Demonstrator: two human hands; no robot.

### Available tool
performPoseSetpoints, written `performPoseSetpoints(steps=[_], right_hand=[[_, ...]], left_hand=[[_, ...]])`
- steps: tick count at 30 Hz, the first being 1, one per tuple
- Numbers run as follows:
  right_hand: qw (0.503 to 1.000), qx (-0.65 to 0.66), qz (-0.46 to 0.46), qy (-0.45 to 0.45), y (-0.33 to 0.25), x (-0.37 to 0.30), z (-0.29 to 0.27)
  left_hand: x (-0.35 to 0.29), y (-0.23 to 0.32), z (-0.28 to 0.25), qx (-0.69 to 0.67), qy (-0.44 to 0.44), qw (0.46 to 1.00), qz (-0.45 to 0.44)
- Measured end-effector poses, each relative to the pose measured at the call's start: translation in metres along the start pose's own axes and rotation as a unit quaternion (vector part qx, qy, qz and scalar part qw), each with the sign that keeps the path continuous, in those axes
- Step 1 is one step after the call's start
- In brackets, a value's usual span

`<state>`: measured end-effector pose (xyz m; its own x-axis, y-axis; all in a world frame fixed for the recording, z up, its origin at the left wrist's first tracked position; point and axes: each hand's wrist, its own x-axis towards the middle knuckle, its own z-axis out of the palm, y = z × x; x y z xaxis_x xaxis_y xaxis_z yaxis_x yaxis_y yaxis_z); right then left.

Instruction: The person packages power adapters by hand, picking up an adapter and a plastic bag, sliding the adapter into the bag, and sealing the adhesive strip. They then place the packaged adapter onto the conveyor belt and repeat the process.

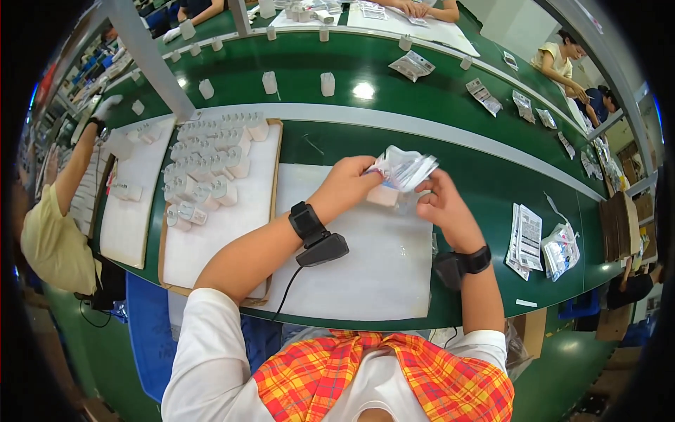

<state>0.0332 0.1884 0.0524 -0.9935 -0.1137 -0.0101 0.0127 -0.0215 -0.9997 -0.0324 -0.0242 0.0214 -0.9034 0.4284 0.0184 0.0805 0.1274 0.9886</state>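
Note:
A clear and white plastic pouch [402, 169] is held up over the white work mat, in front of my chest. My left hand [349, 184] is closed on its left side, thumb and fingers pinching the film. Just below the pouch, by the left fingertips, shows a white block [382, 195] like a charger; whether it is inside the film I cannot tell. My right hand [448, 211] has its curled fingers at the pouch's right edge, with the thumb lower down by the clear film. Both wrists carry black straps with small devices.
A cardboard-edged tray [211, 257] at left holds several rows of white plug chargers [204, 165]. Flat printed pouches [525, 239] and a filled bag [560, 251] lie at right. Beyond a pale rail, a green conveyor [302, 70] carries chargers and pouches. Co-workers sit left and across.

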Motion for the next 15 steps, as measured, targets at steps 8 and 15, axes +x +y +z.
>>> performPoseSetpoints(steps=[8, 15], right_hand=[[0.995, -0.007, 0.068, 0.067, 0.029, 0.023, -0.012], [0.849, -0.466, -0.231, -0.090, 0.020, -0.010, -0.043]], left_hand=[[0.003, 0.000, 0.007, -0.093, 0.031, 0.994, 0.045], [0.000, -0.008, -0.010, 0.287, -0.171, 0.931, 0.146]])
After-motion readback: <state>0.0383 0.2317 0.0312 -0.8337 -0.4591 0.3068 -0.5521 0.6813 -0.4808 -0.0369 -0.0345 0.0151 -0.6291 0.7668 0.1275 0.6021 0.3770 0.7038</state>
